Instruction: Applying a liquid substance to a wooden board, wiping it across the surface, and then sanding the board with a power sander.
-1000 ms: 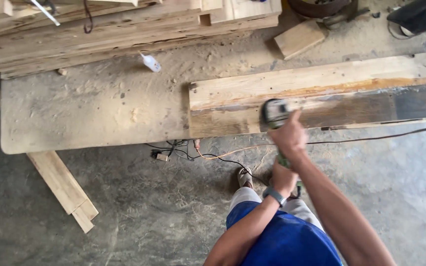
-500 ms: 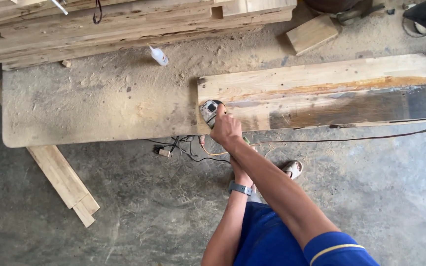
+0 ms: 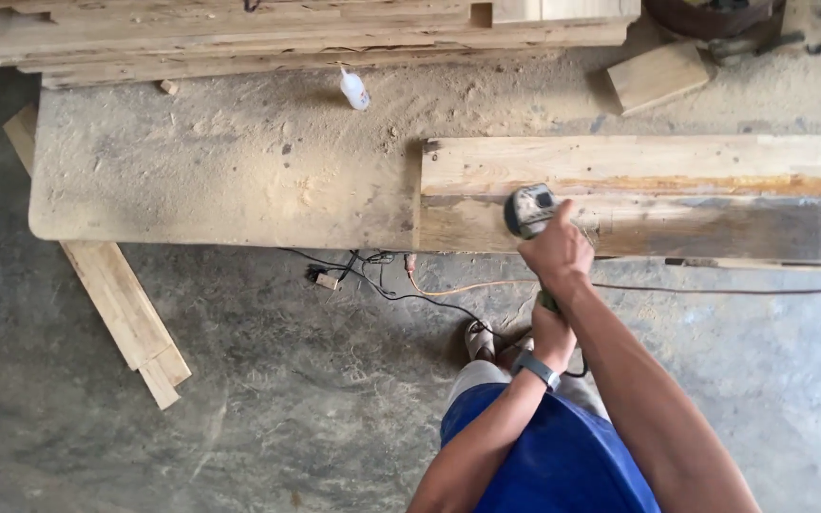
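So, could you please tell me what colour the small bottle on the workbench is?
White, seen in the head view: small bottle.

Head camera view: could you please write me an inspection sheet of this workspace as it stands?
Surface: workbench coated in sawdust.
Job's things: power sander on the long plank, part pale, part dark.
Clutter: small white bottle, wood block, stacked boards.
Grippers: right hand on the sander's head; left hand at its rear handle.
Cables: orange and black leads on the floor.
Surroundings: concrete floor, loose planks.
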